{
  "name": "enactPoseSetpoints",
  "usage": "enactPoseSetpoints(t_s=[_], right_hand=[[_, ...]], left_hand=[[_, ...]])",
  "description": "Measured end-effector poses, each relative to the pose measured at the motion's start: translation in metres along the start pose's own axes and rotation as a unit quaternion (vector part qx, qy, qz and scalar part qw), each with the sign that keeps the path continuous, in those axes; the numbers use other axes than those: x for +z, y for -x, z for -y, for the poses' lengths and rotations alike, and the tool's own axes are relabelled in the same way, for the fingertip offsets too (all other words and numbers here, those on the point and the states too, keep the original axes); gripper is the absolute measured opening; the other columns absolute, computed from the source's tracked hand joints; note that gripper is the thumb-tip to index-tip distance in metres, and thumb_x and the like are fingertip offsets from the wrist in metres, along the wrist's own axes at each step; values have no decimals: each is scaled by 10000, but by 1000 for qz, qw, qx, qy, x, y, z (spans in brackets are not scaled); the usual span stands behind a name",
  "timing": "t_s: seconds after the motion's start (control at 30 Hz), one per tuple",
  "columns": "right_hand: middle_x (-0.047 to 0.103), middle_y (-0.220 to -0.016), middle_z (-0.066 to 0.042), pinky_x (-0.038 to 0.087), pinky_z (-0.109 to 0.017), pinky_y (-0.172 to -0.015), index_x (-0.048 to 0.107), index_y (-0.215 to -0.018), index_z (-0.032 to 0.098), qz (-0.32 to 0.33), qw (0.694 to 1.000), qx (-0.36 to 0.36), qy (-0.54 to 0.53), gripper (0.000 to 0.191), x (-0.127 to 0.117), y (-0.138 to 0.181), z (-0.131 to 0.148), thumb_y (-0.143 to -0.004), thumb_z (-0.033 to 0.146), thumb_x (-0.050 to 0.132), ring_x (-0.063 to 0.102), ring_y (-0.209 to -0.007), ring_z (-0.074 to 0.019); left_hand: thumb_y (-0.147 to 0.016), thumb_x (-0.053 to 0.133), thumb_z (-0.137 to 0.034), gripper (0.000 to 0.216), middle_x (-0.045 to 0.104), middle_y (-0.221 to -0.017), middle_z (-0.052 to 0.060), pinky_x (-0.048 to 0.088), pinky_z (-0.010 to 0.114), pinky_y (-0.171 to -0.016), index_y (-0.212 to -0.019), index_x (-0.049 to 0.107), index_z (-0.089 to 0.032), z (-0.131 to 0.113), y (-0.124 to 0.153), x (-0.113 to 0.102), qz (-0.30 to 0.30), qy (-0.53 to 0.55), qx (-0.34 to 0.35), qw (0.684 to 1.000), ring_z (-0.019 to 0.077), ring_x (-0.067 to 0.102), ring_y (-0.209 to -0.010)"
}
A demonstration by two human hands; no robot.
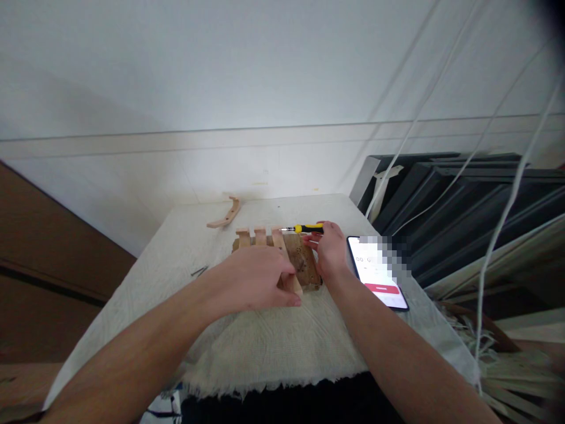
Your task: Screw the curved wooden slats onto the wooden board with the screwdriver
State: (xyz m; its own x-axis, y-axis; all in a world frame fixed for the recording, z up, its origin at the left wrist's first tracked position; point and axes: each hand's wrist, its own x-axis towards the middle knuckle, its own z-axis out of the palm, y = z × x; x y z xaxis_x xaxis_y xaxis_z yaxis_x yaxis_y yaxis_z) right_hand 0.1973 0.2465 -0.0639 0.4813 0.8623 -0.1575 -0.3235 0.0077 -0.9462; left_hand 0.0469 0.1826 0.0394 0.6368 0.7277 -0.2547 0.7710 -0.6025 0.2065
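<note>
My left hand (258, 274) reaches over a worn wooden board (304, 265), its thumb and fingers closed about the lower end of a pale wooden hook (279, 238). Two similar pale hooks lie to its left on the board, partly covered by that hand. My right hand (332, 248) holds a yellow and black screwdriver (309, 228) nearly level, its shaft pointing left. The screwdriver's tip is close to the upper end of the held hook; whether they touch I cannot tell. Small dark screws or nails (302, 266) show on the board.
A loose curved wooden hook (227, 215) lies toward the table's back. Some thin dark screws or nails (199, 271) rest left of the board. A lit phone (375, 274) is at the right. Dark panels (424, 194) lean beside the table, and white cords (498, 235) hang there.
</note>
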Motion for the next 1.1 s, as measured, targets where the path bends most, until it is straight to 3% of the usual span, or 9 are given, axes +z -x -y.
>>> enactPoseSetpoints(t_s=[0.4,0.73,0.83,0.97,1.03,1.1], right_hand=[[537,-617,60,488,-265,-522,534,-829,227,16,995,-78,52,174,-2,-2,-6,-855,346,411,561,-505,-124],[571,-622,52,507,-273,-512,534,-852,230,14,995,-82,51,210,-2,-8,-13,-886,385,397,591,-504,-134],[593,-615,45,520,-286,-521,524,-845,227,19,998,-53,6,166,0,-6,-8,-876,355,423,606,-502,-142],[613,-649,16,540,-332,-582,498,-801,212,56,990,-16,-127,150,-3,-4,12,-868,321,420,657,-585,-169],[571,-649,30,533,-338,-608,481,-776,212,101,978,-47,-178,130,-8,-4,25,-856,303,436,656,-610,-165],[516,-654,48,500,-307,-574,475,-777,220,142,964,-130,-183,129,-16,-2,40,-860,319,469,615,-584,-138]], left_hand=[[-810,589,-462,275,681,-876,37,369,271,-605,-781,667,-201,-3,6,-6,36,-25,3,999,181,601,-744],[-802,600,-479,278,668,-865,27,346,269,-604,-801,664,-209,-1,8,-7,28,-10,3,1000,177,585,-739],[-770,601,-572,378,662,-803,31,331,264,-578,-818,662,-202,-1,7,-8,30,19,-3,999,170,571,-685],[-854,400,-652,541,626,-709,42,307,260,-547,-861,656,-176,4,8,-15,-20,64,-43,997,153,532,-610],[-916,344,-549,506,603,-669,38,288,258,-541,-802,648,-161,8,10,-20,-52,62,-57,995,135,500,-577],[-932,359,-439,441,587,-633,28,272,257,-540,-752,642,-154,13,12,-25,-80,49,-64,994,118,464,-543]])
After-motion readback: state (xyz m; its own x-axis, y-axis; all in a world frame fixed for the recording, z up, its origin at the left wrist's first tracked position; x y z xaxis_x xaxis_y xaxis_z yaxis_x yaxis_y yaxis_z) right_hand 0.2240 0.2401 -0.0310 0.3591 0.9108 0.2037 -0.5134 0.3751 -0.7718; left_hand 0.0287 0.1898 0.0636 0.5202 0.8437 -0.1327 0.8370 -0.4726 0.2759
